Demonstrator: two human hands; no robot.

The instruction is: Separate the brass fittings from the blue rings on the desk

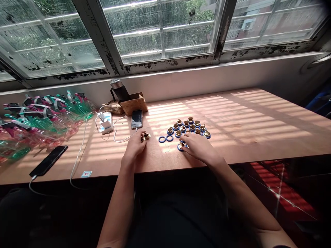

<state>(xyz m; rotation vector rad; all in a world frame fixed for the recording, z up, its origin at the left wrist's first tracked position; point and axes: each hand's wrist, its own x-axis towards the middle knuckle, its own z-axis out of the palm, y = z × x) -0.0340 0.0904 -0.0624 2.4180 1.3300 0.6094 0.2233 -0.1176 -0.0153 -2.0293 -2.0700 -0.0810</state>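
My left hand (134,146) rests on the table with its fingers curled at a small gold-coloured round metal fitting (147,136); the fingers partly hide what lies there. My right hand (198,146) reaches over the near side of a cluster, its fingertips on a gold fitting with a blue ring (180,147) around its base. Behind that hand stand several more such gold fittings with blue rings (192,127), some partly covered by it. Between my hands lie two loose blue rings (166,138), side by side, and thin clear rings (166,149) nearer the table edge.
A charging phone (137,119) leans against a cardboard box (134,103) beside a dark flask (120,90). Left are a power strip (106,123), white cables, another phone (48,161) and several clear plastic bottles (49,115). Windows line the back; the table's front edge is near me.
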